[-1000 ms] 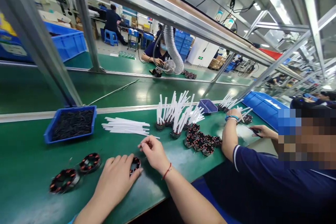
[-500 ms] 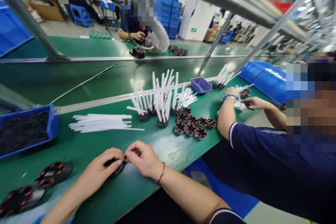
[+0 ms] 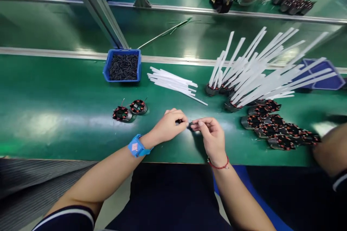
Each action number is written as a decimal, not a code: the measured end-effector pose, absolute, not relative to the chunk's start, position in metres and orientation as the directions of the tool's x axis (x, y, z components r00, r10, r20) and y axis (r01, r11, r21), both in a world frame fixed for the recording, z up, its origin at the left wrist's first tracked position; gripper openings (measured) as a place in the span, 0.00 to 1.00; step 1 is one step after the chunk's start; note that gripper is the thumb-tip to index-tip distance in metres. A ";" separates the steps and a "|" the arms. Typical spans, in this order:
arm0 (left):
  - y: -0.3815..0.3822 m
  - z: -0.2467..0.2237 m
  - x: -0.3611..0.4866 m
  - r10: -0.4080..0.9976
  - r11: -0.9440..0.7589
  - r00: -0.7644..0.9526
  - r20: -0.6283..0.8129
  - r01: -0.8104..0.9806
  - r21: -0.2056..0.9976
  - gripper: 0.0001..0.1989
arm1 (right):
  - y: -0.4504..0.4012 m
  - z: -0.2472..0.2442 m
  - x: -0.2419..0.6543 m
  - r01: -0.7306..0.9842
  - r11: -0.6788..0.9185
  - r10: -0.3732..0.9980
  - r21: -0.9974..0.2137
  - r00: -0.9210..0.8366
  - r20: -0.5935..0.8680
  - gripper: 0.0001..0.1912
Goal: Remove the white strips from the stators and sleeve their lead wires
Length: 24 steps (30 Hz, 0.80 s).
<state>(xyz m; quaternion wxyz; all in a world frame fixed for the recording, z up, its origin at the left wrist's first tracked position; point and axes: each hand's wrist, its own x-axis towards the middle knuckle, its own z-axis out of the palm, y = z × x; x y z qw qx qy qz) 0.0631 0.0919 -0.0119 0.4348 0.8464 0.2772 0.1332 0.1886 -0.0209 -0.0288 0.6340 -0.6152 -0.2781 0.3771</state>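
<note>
Head view: left hand (image 3: 169,125) and right hand (image 3: 213,135) are pinching a mostly hidden dark piece (image 3: 191,126) over the green tabletop (image 3: 62,94), seemingly mid-work, two black-and-orange wound rings (image 3: 127,116) lacking the long white strips (image 3: 258,83) other rings (image 3: 213,90) are holding.

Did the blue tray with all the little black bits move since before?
No. The camera's view swung, but the blue tray sits at the foot of the slanted metal post, by the rail, just as before.
</note>
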 end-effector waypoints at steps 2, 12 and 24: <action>0.092 -0.011 0.063 0.584 -0.465 0.812 -0.010 0.344 0.816 0.08 | -0.020 -0.028 0.189 -0.124 -0.041 0.828 -0.991 0.551 -0.103 0.06; 0.092 -0.011 0.064 0.597 -0.461 0.802 -0.030 0.373 0.805 0.08 | -0.019 -0.033 0.188 -0.131 -0.050 0.859 -0.990 0.501 -0.109 0.06; 0.090 -0.016 0.065 0.635 -0.432 0.773 -0.011 0.367 0.824 0.08 | -0.018 -0.037 0.181 0.360 -0.139 0.861 -0.922 0.505 0.067 0.04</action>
